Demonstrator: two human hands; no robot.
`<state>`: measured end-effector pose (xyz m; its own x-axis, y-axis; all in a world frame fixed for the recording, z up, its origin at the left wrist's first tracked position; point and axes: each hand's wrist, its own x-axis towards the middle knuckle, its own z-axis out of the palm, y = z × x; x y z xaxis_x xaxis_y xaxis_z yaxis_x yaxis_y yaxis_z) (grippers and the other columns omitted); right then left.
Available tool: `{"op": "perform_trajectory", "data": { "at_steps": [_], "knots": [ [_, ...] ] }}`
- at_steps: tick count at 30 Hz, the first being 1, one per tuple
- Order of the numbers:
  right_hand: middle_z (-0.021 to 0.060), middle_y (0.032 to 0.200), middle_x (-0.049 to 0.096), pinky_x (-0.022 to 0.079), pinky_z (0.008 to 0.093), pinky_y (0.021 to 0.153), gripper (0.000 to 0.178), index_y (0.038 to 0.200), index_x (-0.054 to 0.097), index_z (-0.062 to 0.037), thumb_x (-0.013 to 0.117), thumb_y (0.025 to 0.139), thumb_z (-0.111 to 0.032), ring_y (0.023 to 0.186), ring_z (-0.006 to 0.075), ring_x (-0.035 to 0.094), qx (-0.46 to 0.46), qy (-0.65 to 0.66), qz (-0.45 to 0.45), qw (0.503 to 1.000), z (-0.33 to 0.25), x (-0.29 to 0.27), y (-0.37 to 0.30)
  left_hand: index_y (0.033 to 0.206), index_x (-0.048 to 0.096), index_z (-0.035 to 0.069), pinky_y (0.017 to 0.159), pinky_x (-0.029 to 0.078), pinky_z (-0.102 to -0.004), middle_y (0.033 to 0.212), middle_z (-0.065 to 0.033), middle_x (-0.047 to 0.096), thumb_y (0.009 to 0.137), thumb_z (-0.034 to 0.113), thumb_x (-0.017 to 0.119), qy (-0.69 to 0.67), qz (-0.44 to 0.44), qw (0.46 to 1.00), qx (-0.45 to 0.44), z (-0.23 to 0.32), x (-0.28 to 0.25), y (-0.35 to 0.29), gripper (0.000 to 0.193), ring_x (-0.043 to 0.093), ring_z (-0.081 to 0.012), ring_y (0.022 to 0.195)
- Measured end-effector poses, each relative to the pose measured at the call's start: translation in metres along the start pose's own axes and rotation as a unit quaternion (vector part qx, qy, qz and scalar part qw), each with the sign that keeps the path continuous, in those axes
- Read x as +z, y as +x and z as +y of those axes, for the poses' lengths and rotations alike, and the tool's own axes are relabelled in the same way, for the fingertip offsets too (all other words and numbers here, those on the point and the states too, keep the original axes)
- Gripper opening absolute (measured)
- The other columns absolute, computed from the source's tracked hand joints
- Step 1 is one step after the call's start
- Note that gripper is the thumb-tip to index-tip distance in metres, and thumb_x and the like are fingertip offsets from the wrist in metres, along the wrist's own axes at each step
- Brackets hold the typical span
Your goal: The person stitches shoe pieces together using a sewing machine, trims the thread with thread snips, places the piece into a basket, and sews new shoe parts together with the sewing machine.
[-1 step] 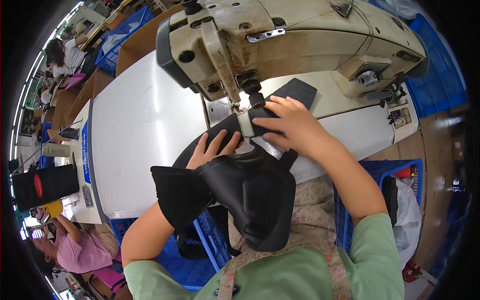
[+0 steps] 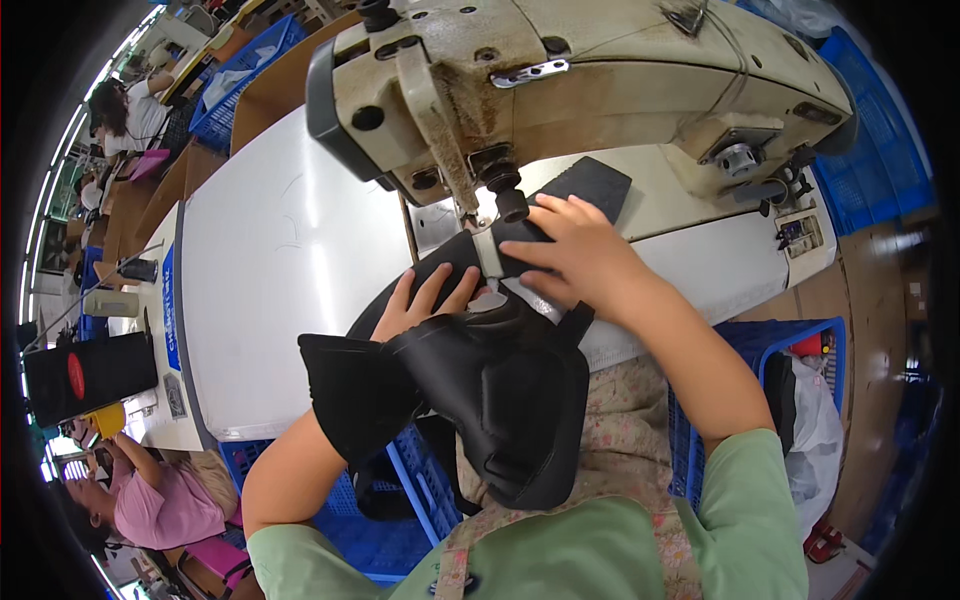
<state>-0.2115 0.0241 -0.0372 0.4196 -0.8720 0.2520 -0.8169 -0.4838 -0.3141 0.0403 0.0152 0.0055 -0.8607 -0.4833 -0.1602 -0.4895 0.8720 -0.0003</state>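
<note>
A black leather-like piece (image 2: 505, 400), folded and bulky, hangs over the near edge of the sewing machine table toward my lap. Its upper edge runs under the needle area of a cream sewing machine (image 2: 620, 95). My left hand (image 2: 425, 303) rests on the black material left of the needle, fingers spread, its wrist partly covered by a black flap. To the right of the needle, my right hand (image 2: 590, 255) lies with outstretched fingers on the black material. A pale narrow strip (image 2: 487, 253) shows between the hands. The stitching point itself is too small to make out.
A white tabletop (image 2: 260, 300) stretches left. Blue crates stand below it, one at the right (image 2: 838, 350) holding a clear plastic bag (image 2: 812, 440). A person in pink (image 2: 165, 500) sits at lower left; another in white (image 2: 140, 115) is farther off.
Almost nothing differs. My right hand and the black piece have shifted very slightly to the left.
</note>
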Motion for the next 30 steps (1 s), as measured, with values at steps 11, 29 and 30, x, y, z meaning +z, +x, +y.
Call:
{"op": "perform_trajectory", "data": {
  "at_steps": [11, 29, 30],
  "knots": [
    [0.0129, 0.13, 0.054, 0.034, 0.0497, 0.108, 0.03, 0.112, 0.069, -0.0197, 0.068, 0.083, -0.026, 0.127, 0.0317, 0.045, 0.006, -0.005, 0.025, 1.0, -0.014, 0.011, 0.01, 0.145, 0.039, 0.011, 0.108, 0.033, -0.0536, 0.148, -0.0135, 0.036, 0.088, 0.034, 0.049, 0.006, 0.034, 0.999, -0.008, -0.004, 0.018, -0.002, 0.062, 0.037, -0.0359, 0.133],
    [0.012, 0.122, 0.06, 0.034, 0.0513, 0.107, 0.036, 0.115, 0.067, -0.0273, 0.071, 0.08, -0.029, 0.111, 0.0363, 0.055, 0.003, -0.03, 0.032, 0.999, -0.013, 0.014, 0.017, 0.139, 0.047, 0.006, 0.109, 0.034, -0.0465, 0.145, -0.008, 0.042, 0.083, 0.031, 0.054, -0.026, 0.046, 0.999, -0.01, -0.012, 0.011, 0.003, 0.062, 0.043, -0.0301, 0.129],
    [0.012, 0.122, 0.06, 0.034, 0.0513, 0.107, 0.036, 0.115, 0.067, -0.0273, 0.071, 0.08, -0.029, 0.111, 0.0363, 0.055, 0.002, -0.029, 0.032, 0.999, -0.014, 0.013, 0.017, 0.139, 0.047, 0.007, 0.108, 0.035, -0.0467, 0.145, -0.0085, 0.042, 0.083, 0.031, 0.054, -0.029, 0.047, 0.998, -0.009, -0.013, 0.01, 0.003, 0.061, 0.043, -0.0311, 0.129]
  ]
}}
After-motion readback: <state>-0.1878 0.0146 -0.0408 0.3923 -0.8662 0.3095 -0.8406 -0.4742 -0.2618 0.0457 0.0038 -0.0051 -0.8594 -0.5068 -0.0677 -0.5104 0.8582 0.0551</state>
